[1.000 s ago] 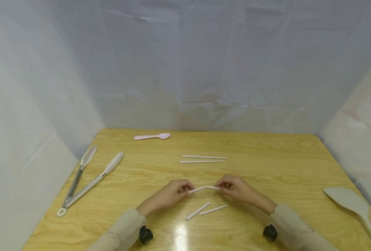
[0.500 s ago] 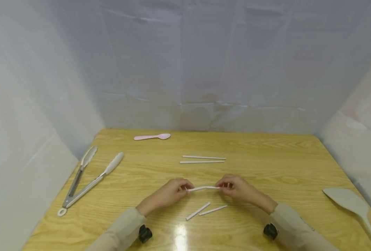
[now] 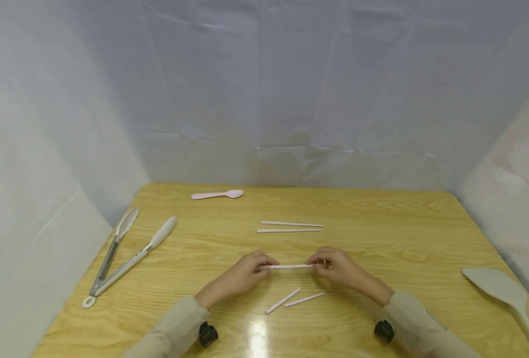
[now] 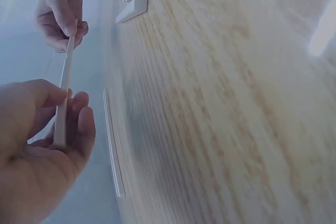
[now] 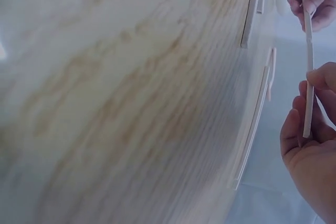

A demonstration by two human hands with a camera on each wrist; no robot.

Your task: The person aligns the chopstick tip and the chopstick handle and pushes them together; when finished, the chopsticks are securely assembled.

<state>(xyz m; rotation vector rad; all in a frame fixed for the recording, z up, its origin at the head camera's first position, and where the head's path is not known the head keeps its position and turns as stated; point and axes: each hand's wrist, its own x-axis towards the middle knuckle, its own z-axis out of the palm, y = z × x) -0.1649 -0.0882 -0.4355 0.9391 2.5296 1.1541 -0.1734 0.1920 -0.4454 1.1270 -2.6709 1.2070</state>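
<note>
- White stick (image 3: 289,266): held above the table (image 3: 381,228), between both hands; long axis left to right. A joint shows partway along; its fastening cannot be determined.
- Left hand (image 3: 246,271): thumb and fingers nearly closed, pinching the left end.
- Right hand (image 3: 338,268): likewise pinching the right end; neither hand is nearer.
- Near side: two short sticks (image 3: 283,301), slanted.
- Far side: two chopsticks (image 3: 289,230), roughly parallel to the white stick.
- Left: tongs (image 3: 122,273), spread.
- Right: spatula (image 3: 499,288).

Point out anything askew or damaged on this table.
The two short white sticks look askew: they slant at different angles, while the two long sticks beyond the held stick lie nearly parallel. Whether the short ones are broken, I can't tell.
</note>
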